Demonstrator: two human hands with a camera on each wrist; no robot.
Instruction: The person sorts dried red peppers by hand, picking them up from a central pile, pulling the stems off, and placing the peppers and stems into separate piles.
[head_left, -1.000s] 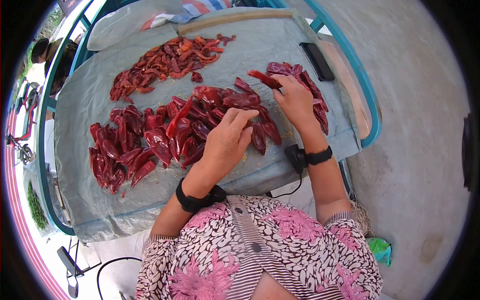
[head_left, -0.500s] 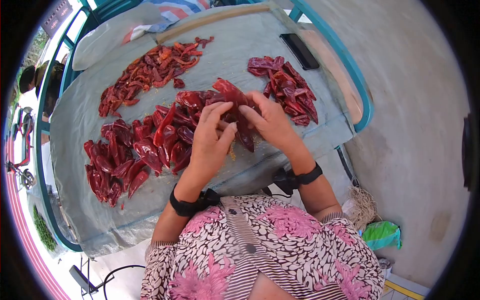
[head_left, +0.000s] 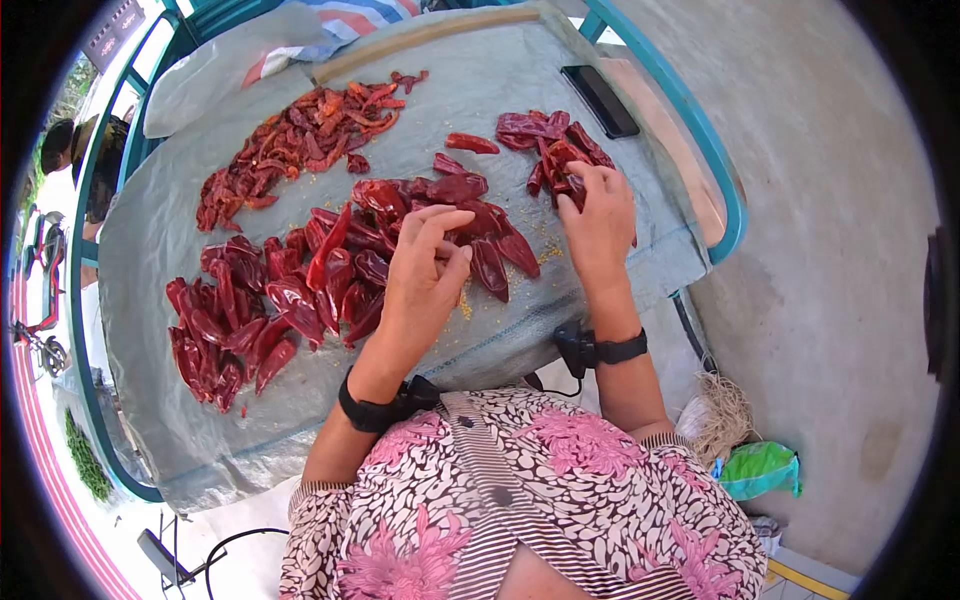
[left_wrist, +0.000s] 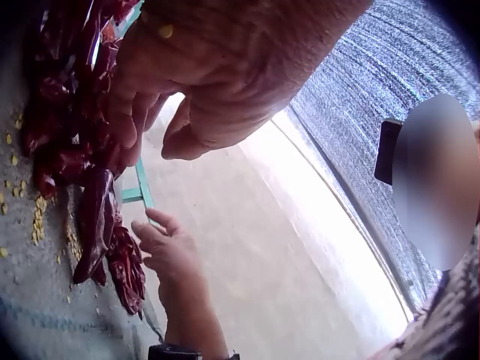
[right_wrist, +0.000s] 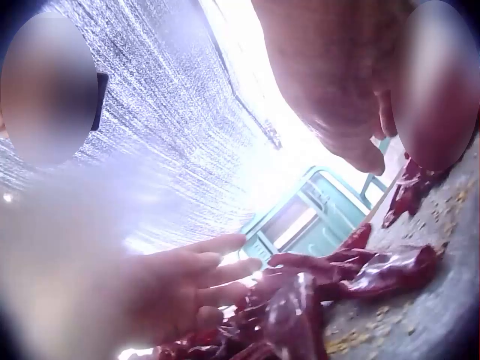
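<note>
Large glossy red peppers (head_left: 295, 300) lie in a long heap across the cloth (head_left: 480, 340). Over the heap's right part, my left hand (head_left: 425, 275) hovers or rests with bent, relaxed fingers and nothing visibly gripped; in the left wrist view this hand (left_wrist: 217, 75) is large against the peppers (left_wrist: 97, 217). My right hand (head_left: 600, 225) is at the smaller right-hand pile (head_left: 525, 128), fingertips over its peppers; the left wrist view shows its fingers (left_wrist: 180, 262) loosely bent, with no pepper visible between them. One red piece (head_left: 470, 143) lies between the piles.
Smaller, shrivelled red pieces (head_left: 300, 135) are spread at the back left. A black phone (head_left: 600, 102) lies at the back right, near the teal rail (head_left: 680, 100). Yellow seeds (head_left: 548, 255) dot the cloth, and a striped bag (head_left: 350, 22) sits at the back.
My right hand has moved right, from beside my left hand to the right pile. The pepper between the hands is no longer held. A red piece now shows on the cloth.
</note>
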